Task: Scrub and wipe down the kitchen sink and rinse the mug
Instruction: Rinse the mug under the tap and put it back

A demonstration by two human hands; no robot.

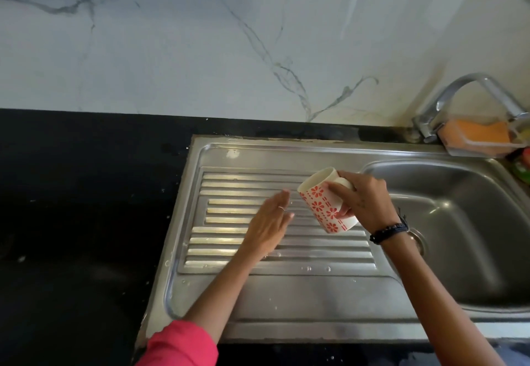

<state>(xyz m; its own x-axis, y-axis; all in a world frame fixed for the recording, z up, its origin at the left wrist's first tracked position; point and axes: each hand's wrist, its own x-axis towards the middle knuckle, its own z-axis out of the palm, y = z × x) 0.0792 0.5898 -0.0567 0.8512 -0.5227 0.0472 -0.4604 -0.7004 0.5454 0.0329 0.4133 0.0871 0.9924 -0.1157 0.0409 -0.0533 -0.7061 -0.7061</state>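
Observation:
A white mug [321,205] with red flower patterns is tilted, its mouth facing up and to the left, above the ribbed steel drainboard [229,182]. My right hand [364,202] grips it from the right, around the handle side. My left hand [271,226] hovers just left of the mug with fingers straight, holding nothing. The steel sink basin [464,222] lies to the right, with its drain partly hidden behind my right wrist.
A chrome tap [470,90] stands at the back right. Beside it a clear holder holds an orange sponge [473,133]. Green and red items [522,165] sit at the right edge. Black countertop [86,208] spreads to the left, marble wall behind.

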